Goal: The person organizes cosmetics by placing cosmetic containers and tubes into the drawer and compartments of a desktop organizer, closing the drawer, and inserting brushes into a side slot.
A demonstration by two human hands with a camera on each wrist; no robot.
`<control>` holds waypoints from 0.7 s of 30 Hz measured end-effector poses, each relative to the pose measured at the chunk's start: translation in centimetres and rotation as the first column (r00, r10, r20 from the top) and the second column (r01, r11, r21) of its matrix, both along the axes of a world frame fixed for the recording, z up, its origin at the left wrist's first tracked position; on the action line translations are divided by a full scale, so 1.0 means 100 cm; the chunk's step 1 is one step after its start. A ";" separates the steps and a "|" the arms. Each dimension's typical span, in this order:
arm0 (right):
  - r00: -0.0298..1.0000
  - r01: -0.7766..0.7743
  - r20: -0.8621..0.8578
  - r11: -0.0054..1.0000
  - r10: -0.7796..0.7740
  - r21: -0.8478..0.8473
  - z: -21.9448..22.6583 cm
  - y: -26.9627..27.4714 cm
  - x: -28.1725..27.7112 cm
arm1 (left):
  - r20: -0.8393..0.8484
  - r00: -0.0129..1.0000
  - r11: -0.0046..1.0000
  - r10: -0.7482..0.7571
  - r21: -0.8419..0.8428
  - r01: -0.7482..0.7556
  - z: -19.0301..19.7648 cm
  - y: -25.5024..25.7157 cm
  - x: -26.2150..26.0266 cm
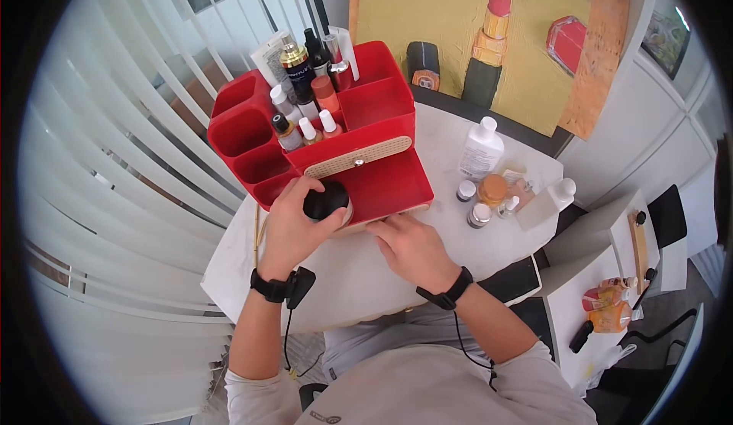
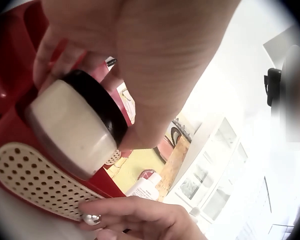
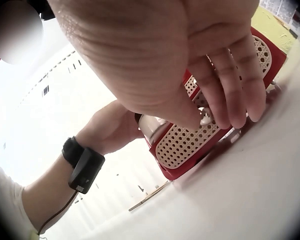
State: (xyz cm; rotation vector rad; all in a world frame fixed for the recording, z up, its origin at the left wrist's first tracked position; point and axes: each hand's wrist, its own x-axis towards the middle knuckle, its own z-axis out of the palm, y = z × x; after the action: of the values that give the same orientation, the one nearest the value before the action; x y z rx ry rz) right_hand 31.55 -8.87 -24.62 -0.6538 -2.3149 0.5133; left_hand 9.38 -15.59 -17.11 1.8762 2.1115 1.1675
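My left hand point(image 1: 289, 226) grips a round cosmetic jar point(image 2: 72, 127) by its black lid point(image 1: 327, 199). The jar's pale body sits tilted at the left end of the pulled-out lower drawer point(image 1: 392, 188) of a red makeup organizer point(image 1: 378, 108). In the left wrist view, the drawer front point(image 2: 37, 180) shows cream perforated mesh. My right hand point(image 1: 412, 249) is at that drawer front, thumb and finger pinching its round silver knob point(image 3: 205, 116). The other fingers rest along the mesh, pointing down. Red floor shows in the drawer's right part.
Bottles and nail polishes fill the organizer's top, including a gold-capped bottle point(image 1: 294, 58). Right of it on the white table point(image 1: 458, 272) stand a white bottle point(image 1: 481, 148), an orange-lidded jar point(image 1: 492, 189) and several small containers. A lipstick painting point(image 1: 450, 43) leans behind; vertical blinds point(image 1: 114, 196) hang left.
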 end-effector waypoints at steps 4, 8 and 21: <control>1.000 -0.013 0.014 1.000 0.013 0.008 0.002 0.003 -0.001 | 0.144 0.989 0.996 0.023 0.079 -0.034 -0.017 0.009 -0.002; 1.000 0.000 0.018 1.000 0.000 0.010 -0.001 -0.003 0.002 | 0.057 0.995 0.991 0.082 0.103 -0.087 -0.025 0.008 0.010; 0.999 0.031 0.046 0.997 -0.028 -0.068 0.004 0.039 -0.026 | -0.176 0.983 0.956 0.058 0.293 -0.004 -0.043 0.008 0.025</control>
State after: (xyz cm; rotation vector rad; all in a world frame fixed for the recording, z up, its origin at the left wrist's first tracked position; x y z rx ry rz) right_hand 28.97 -4.98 -24.27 -0.7376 -2.3346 0.5721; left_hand 11.88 -14.82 -21.37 2.1570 2.1671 1.4344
